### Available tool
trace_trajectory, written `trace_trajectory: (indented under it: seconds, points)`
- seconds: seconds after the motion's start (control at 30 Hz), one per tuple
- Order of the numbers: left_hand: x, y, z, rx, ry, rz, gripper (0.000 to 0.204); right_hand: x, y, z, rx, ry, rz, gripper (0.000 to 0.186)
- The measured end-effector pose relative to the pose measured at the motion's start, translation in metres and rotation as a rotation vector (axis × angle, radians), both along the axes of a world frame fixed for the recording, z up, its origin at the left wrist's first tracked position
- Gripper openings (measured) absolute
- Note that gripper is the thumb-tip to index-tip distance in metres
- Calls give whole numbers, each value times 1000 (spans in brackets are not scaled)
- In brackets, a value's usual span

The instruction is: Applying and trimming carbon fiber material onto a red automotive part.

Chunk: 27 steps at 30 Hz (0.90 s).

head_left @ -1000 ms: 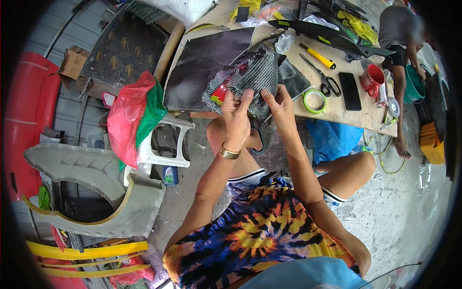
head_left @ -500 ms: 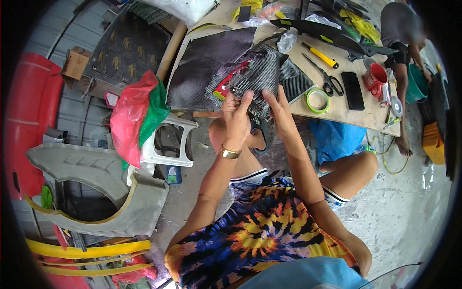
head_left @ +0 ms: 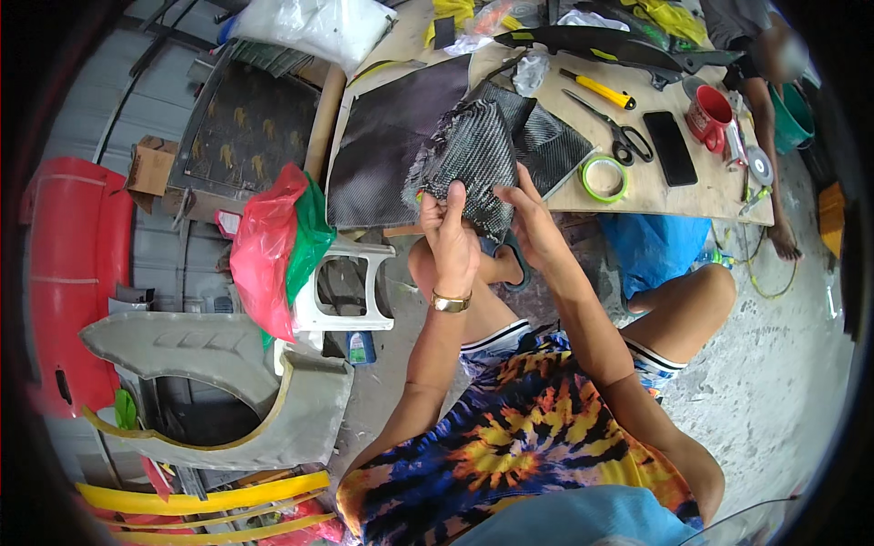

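Smoothing cloth (head_left: 475, 153), prob., upper ctr; L hand (head_left: 452, 244) pinching it, R hand (head_left: 540, 223) parting loosely at edge; next prob. needing steady tension.

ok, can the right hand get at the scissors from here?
Probably yes: the right hand is close by, nothing covers the scissors, and the green tape roll, roughly between them, looks low enough to reach over.

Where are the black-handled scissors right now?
In the head view, the scissors lie on the table, upper right, between the yellow cutter and the green tape roll, with the phone just to their right.
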<state>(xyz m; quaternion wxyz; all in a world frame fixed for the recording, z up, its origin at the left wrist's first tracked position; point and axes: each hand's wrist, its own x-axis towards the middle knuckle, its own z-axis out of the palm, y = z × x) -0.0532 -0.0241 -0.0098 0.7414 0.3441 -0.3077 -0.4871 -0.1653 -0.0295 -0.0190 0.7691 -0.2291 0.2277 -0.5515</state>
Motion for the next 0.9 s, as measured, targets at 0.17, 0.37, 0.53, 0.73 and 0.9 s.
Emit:
trace_trajectory:
  seconds: [0.17, 0.37, 0.53, 0.73, 0.9]
  points:
    - [3, 2, -10, -98, -179, 31, 14, 1, -3, -8, 48, -107, 92, 62]
    - [0, 1, -10, -83, -215, 38, 10, 2, -8, -23, 92, -123, 90, 61]
    - [-1, 2, -6, -70, -240, 51, 9, 0, -6, -11, 41, -132, 89, 58]
    - [0, 3, -6, -91, -232, 26, 14, 0, -6, -9, 16, -131, 67, 55]
    - [-1, 4, -4, -81, -224, 23, 9, 0, -5, -10, 36, -129, 74, 57]
